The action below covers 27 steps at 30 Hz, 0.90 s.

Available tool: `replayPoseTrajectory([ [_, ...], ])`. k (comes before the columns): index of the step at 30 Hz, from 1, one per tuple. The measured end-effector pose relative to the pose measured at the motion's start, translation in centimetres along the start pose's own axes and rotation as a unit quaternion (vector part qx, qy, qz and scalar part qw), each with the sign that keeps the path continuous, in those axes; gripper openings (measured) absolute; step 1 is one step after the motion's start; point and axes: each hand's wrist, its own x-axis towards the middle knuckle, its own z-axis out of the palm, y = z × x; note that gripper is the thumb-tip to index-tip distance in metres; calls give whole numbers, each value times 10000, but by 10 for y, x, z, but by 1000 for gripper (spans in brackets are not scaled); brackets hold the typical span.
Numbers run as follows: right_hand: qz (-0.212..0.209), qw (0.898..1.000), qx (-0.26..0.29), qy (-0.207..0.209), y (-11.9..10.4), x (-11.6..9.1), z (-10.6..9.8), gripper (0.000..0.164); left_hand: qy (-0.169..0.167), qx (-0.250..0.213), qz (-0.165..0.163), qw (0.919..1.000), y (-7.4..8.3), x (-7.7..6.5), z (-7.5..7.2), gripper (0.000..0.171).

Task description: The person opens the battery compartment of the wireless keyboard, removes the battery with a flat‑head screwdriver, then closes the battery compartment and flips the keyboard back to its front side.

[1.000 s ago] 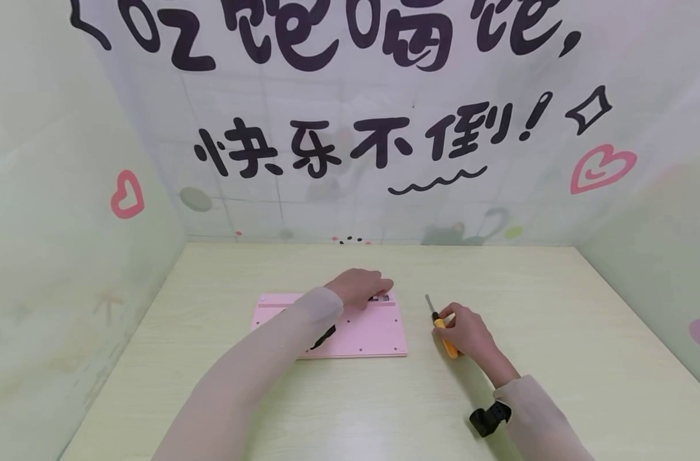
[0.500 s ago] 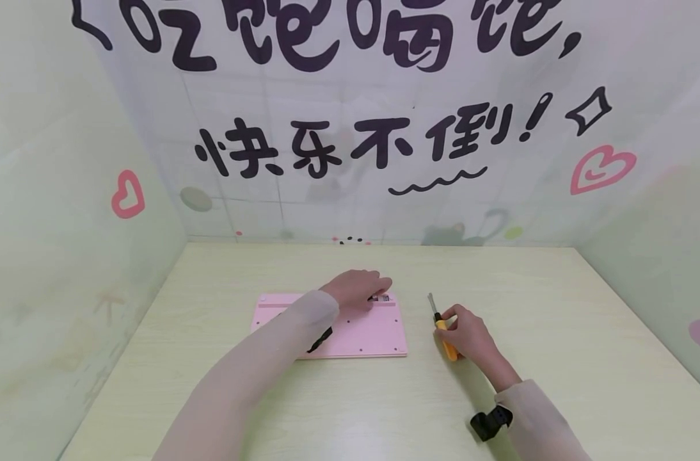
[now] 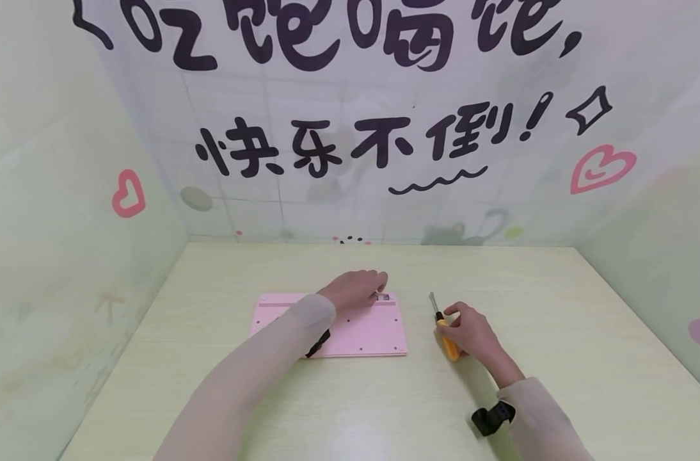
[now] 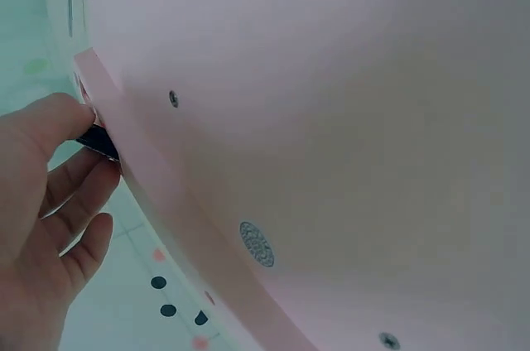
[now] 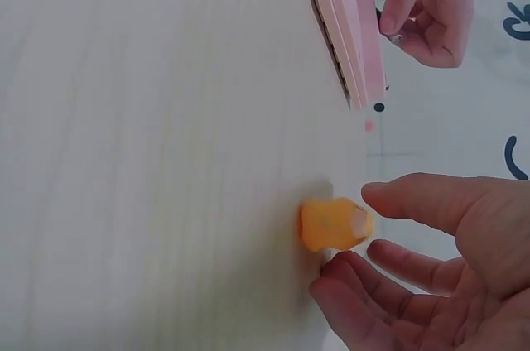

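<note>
A pink keyboard (image 3: 367, 336) lies underside up on the table, with small screws over its back. At its far edge my left hand (image 3: 352, 288) pinches a small black piece (image 4: 101, 142) between thumb and fingers, beside a recessed slot (image 3: 384, 297). What this piece is I cannot tell. To the right, a screwdriver (image 3: 450, 347) with an orange handle rests on the table, its metal shaft pointing away. My right hand (image 3: 471, 330) is around the handle with loose fingers; in the right wrist view the thumb stands a little off it.
The wooden table (image 3: 338, 410) is bounded by a printed back wall (image 3: 350, 211) and by side walls. A black wrist camera (image 3: 491, 419) hangs under the right sleeve. A round rubber foot (image 4: 257, 243) shows on the keyboard's back.
My left hand has drawn slightly left along the keyboard's edge, uncovering more of the slot. The screwdriver's shaft has swung slightly right, and the right hand's fingers have loosened.
</note>
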Motion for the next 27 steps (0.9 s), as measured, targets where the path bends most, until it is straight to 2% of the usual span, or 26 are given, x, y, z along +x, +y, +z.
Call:
replayPoseTrajectory([
  [7, -53, 9999, -148, 12, -7, 3, -7, 38, -104, -604, -351, 9975, -1, -8, 0, 22],
  [15, -418, 9975, -562, 76, -19, 4, -8, 32, -115, -1185, -650, 9908, -1, -14, -1, 21],
  [22, -763, 9941, -774, -66, -38, -3, 3, 30, -34, -1825, -915, 9789, -1, -19, -3, 20],
  [27, -933, 9934, -638, -188, -48, -5, 16, 27, 173, -1926, -829, 9776, -1, -20, 1, 19],
])
